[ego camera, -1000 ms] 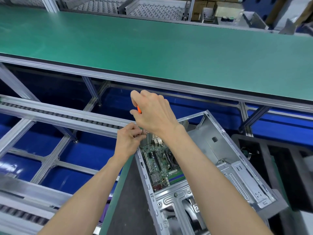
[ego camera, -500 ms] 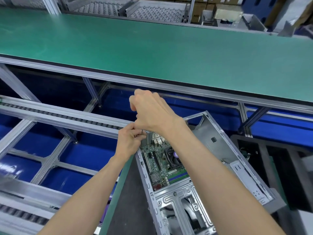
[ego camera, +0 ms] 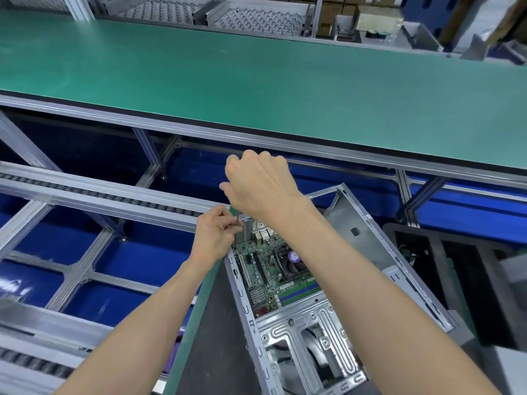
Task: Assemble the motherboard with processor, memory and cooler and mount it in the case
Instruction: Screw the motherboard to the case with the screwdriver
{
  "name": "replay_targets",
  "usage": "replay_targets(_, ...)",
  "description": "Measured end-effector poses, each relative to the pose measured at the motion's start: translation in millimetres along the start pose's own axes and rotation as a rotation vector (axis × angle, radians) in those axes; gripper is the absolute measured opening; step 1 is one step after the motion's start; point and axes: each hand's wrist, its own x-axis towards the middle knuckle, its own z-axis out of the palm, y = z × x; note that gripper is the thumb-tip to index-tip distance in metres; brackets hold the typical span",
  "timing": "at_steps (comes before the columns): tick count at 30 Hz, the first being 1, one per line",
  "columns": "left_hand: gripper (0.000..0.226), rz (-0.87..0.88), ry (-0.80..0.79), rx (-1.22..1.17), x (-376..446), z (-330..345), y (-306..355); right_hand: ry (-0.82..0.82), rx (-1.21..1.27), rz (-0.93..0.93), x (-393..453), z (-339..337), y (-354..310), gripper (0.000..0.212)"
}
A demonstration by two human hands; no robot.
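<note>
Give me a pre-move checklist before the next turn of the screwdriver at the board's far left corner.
1. Motherboard lying inside the case: ok.
2. Cooler on the board: ok.
3. Left hand pinching the screwdriver shaft to steady it: ok.
4. Right hand curled over the top of the driver: ok; handle hidden.
5. Tip seated in a screw: cannot tell, fingers cover it.
6. Shaft upright: ok, roughly vertical.

The case (ego camera: 356, 252) is bare grey sheet metal with a dull sheen, the worktop (ego camera: 256, 89) a smooth matt green mat edged in brushed aluminium.
</note>
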Motion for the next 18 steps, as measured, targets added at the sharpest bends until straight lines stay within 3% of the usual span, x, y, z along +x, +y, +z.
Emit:
replay_targets(4,0.011,0.019,0.016,0.013,-0.6,0.4,-1.5,-0.127,0.172,-0.071,3.6,-4.2,2.6,0.026)
replay_targets(8,0.013,-0.009,-0.019,-0.006,0.4,0.6,0.3,-0.047,0.02,0.019,2.8,-1.2,-0.8,0.032)
replay_targets(12,0.013,-0.006,0.007,0.042,0.1,0.0,-0.5,-0.139,0.187,-0.055,7.1,-4.5,-1.9,0.02)
replay_targets(18,0.009,0.004,0.009,0.011,0.3,0.9,0.7,-0.029,0.043,0.024,2.3,-0.4,-0.9,0.03)
